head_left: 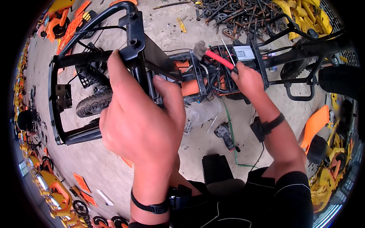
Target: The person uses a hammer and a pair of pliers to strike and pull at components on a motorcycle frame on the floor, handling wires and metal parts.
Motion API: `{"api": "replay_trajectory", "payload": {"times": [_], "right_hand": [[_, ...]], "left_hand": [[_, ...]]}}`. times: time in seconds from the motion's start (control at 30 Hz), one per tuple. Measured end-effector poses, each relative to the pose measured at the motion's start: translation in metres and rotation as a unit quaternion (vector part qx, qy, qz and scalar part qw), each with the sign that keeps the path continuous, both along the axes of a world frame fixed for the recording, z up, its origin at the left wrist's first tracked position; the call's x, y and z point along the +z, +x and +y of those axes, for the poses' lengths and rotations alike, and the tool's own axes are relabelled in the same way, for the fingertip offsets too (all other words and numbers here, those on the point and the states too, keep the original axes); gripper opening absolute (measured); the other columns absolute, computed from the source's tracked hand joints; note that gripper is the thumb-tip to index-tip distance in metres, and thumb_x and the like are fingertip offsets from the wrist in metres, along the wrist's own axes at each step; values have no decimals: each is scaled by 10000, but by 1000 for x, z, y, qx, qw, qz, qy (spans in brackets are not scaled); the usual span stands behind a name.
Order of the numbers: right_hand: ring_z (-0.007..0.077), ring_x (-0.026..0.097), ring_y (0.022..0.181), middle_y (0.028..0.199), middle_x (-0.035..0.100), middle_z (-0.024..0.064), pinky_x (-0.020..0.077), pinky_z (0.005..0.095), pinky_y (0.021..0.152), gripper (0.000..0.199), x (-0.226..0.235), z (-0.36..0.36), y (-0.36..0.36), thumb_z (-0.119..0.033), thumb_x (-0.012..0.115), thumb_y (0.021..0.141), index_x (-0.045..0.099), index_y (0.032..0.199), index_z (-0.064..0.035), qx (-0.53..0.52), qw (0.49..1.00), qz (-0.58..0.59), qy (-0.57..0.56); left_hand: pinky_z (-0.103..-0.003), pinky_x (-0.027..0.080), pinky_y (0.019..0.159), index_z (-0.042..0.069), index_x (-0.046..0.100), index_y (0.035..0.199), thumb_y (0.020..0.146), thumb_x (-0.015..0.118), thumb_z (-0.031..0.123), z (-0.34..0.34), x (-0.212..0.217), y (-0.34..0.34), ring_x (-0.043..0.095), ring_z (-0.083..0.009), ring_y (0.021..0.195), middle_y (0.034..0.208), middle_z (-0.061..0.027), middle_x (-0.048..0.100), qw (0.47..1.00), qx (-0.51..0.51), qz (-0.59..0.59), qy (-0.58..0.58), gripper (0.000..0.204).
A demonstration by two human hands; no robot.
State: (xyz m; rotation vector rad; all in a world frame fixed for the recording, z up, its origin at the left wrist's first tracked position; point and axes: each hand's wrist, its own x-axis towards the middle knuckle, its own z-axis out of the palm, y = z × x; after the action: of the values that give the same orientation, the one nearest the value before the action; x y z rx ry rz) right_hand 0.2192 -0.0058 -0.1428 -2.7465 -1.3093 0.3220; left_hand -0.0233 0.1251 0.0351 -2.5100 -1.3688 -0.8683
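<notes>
My left hand (142, 114) is closed round a black metal bracket (134, 36) on the vehicle frame. Its index finger lies against one side and its thumb is on the other; the remaining fingers are hidden. In my right hand (248, 80) is a hammer with a red handle (218, 58) and a worn grey head (199, 50), tilted up to the left over the chassis (262, 62). A thin pale rod (228, 51) sticks up beside the handle; I cannot tell whether that hand holds it too. Wires and a silver box (243, 53) sit in the chassis near the hammer.
A cordless drill (224, 135) lies on the concrete floor near a green cord (232, 146) and a clear plastic bag (203, 113). Rusty metal parts (235, 17) are heaped beyond the chassis. Yellow panels (304, 15) stand far right; orange and yellow parts (57, 197) line the left.
</notes>
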Motion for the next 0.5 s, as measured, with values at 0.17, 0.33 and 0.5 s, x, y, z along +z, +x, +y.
{"api": "replay_trajectory", "payload": {"times": [0.17,0.33,0.5], "right_hand": [[383,702,815,847,706,152,551,514,698,291,-3,6,-9,-306,702,896,561,952,-58,71,997,-3,15],[377,700,798,836,699,140,550,502,682,301,-7,9,-15,-313,709,891,558,956,-61,68,998,2,0],[368,701,785,831,697,131,549,504,666,306,1,10,-25,-316,715,884,555,956,-65,94,994,1,62]], "left_hand": [[-374,501,529,14,566,1371,841,695,222,2,1,1,667,-256,566,670,-41,669,1000,-3,-3,7,584],[-373,502,535,16,565,1374,840,698,217,0,3,2,664,-252,565,671,-38,665,1000,-1,6,-2,586],[-366,497,532,11,566,1373,839,701,208,1,2,1,659,-246,564,675,-37,669,1000,-2,-2,-3,585]]}}
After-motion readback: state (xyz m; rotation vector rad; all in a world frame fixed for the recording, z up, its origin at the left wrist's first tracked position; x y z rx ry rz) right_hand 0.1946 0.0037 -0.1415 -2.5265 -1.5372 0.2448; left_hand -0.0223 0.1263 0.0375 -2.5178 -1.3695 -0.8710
